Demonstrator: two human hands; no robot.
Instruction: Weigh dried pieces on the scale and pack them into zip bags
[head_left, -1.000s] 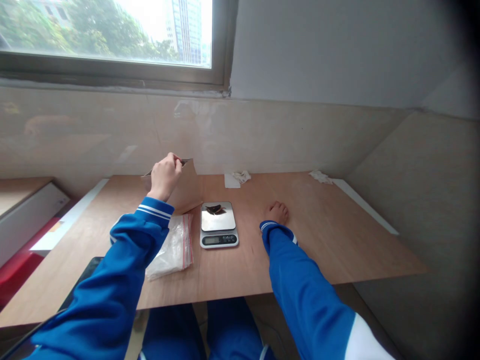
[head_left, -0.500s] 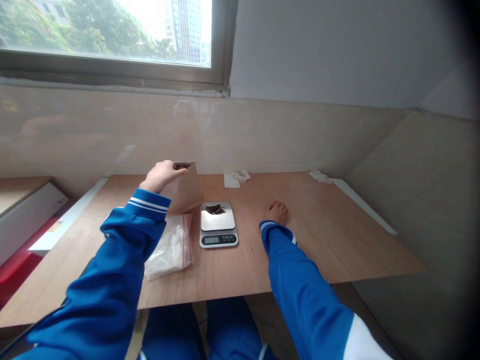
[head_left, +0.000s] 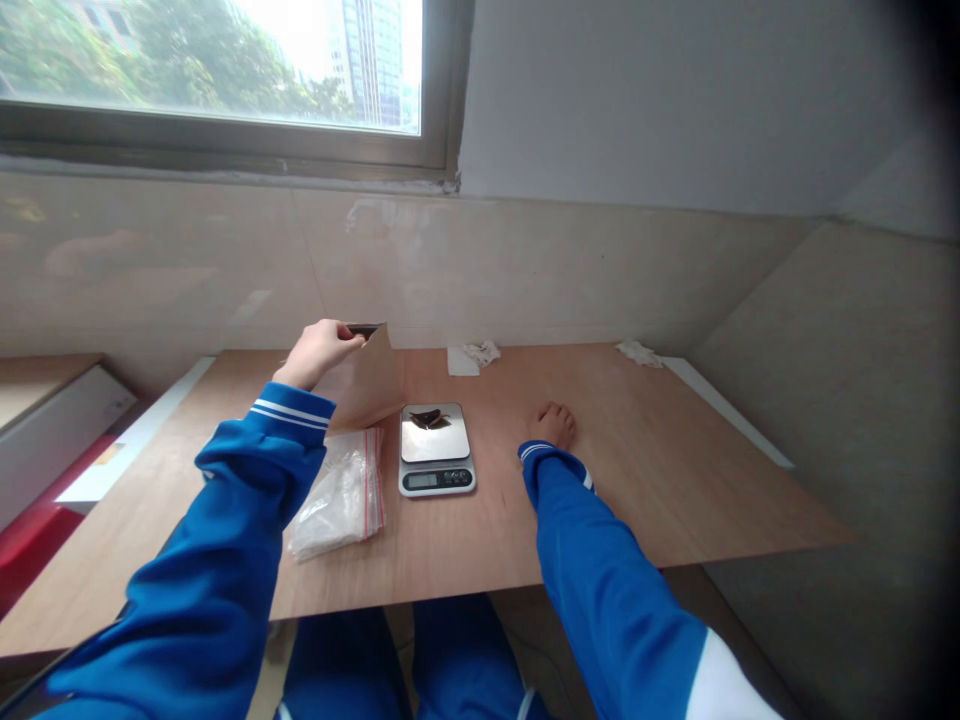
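Probably light, creasable paper bag [head_left: 369,382]: best held by rim [head_left: 382,331]. Cannot tell closure of left grip [head_left: 319,352] there, or right grip [head_left: 553,425].

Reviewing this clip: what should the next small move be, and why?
Probably a slight dip of the left hand further into the brown bag: the hand is at the bag's open mouth, while the right hand rests on the table beyond the scale. Whether the left hand holds anything cannot be seen.
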